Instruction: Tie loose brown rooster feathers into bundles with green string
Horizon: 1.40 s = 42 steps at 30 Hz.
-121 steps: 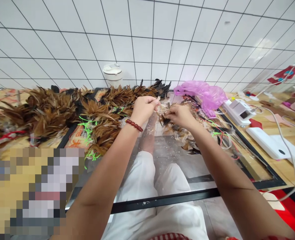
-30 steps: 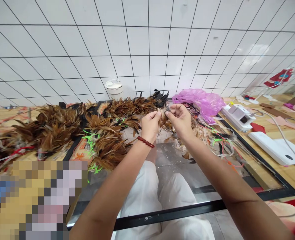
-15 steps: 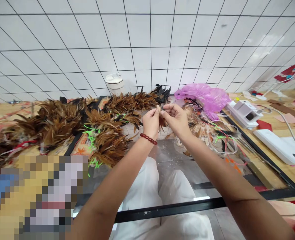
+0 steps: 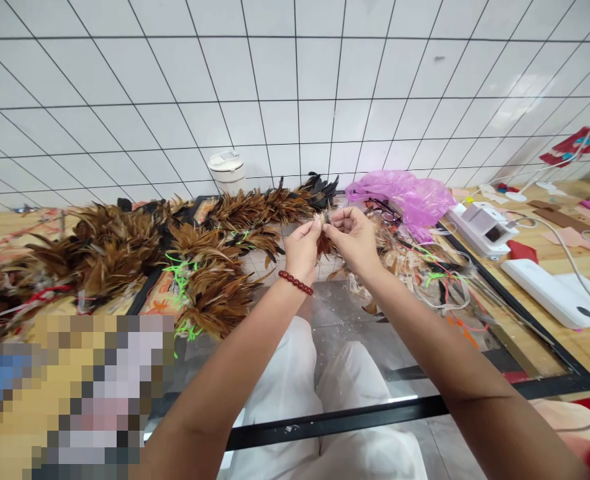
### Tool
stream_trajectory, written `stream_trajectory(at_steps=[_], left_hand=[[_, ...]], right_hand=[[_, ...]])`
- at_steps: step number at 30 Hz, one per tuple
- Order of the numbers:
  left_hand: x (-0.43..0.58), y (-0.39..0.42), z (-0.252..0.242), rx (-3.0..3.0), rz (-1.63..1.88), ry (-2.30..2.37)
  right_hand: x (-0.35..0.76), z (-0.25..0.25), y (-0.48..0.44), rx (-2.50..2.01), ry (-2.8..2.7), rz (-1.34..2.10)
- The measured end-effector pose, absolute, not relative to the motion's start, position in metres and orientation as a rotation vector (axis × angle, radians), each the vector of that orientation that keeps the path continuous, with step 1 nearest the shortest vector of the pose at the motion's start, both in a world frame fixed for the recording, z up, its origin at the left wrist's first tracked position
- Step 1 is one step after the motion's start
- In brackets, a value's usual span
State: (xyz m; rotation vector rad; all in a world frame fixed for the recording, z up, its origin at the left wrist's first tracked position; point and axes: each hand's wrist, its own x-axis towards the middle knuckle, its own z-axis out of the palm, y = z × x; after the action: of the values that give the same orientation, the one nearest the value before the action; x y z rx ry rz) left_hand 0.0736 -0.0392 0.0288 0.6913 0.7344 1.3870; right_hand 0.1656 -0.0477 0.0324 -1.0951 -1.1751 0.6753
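Note:
Both hands meet over the glass tabletop (image 4: 345, 333), fingertips almost touching. My left hand (image 4: 303, 245), with a dark red bead bracelet (image 4: 295, 283) at the wrist, pinches the pale quill ends of a small brown feather bunch (image 4: 323, 245). My right hand (image 4: 353, 239) is closed at the same ends, thumb against the index finger; the fingers partly hide what lies between them. Brown feather bundles (image 4: 219, 293), some with bright green ties (image 4: 181, 270), lie left of my hands. Loose feathers with pale quills (image 4: 399, 257) are heaped to the right.
A pink plastic bag (image 4: 405, 200) and a white lidded container (image 4: 227, 172) stand by the tiled wall (image 4: 275, 73). White devices with cables (image 4: 549, 290) lie on the wooden table at right. The black table frame (image 4: 345, 417) crosses above my knees. A blurred-out patch covers the lower left.
My camera view has shifted slightly. Both hands stay together at the small feather bunch, with only slight finger movement.

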Motion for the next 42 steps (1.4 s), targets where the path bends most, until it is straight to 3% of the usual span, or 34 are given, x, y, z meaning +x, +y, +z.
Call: stream_trajectory(at_steps=[20, 31, 42], left_hand=[[0.07, -0.042, 0.029, 0.631, 1.226, 0.772], [0.071, -0.031, 0.021, 0.711, 1.407, 0.681], [0.068, -0.032, 0.021, 1.047, 1.448, 0.819]], right_hand=[[0.174, 0.027, -0.053, -1.329, -1.661, 0.222], [0.184, 0.033, -0.047, -1.144, -1.46, 0.678], [0.185, 0.038, -0.046, -1.081, -1.414, 0.586]])
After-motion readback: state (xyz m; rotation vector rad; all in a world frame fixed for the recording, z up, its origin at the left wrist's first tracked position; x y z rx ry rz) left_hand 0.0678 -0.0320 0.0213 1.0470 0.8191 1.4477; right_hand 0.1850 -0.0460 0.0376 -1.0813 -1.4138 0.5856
